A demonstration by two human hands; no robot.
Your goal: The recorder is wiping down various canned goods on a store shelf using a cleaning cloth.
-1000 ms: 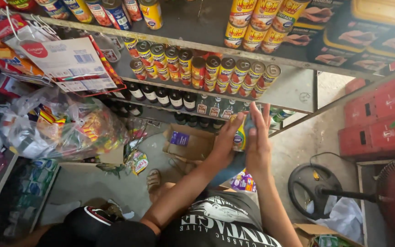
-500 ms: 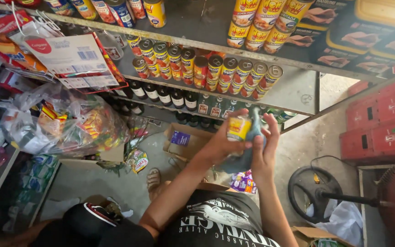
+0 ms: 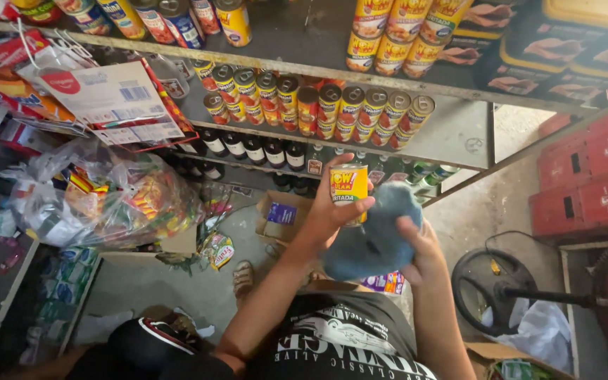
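I see the left hand (image 3: 326,211) pinching a yellow can (image 3: 348,190) off the shelf (image 3: 452,130), the right hand (image 3: 416,250) pressing a blue cloth (image 3: 374,236) against it; wiping looks unfinished.

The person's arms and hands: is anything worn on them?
Both forearms are bare, with no gloves, watch or rings visible on the left hand or the right hand. No sleeves show; the black T-shirt below carries a white printed graphic.
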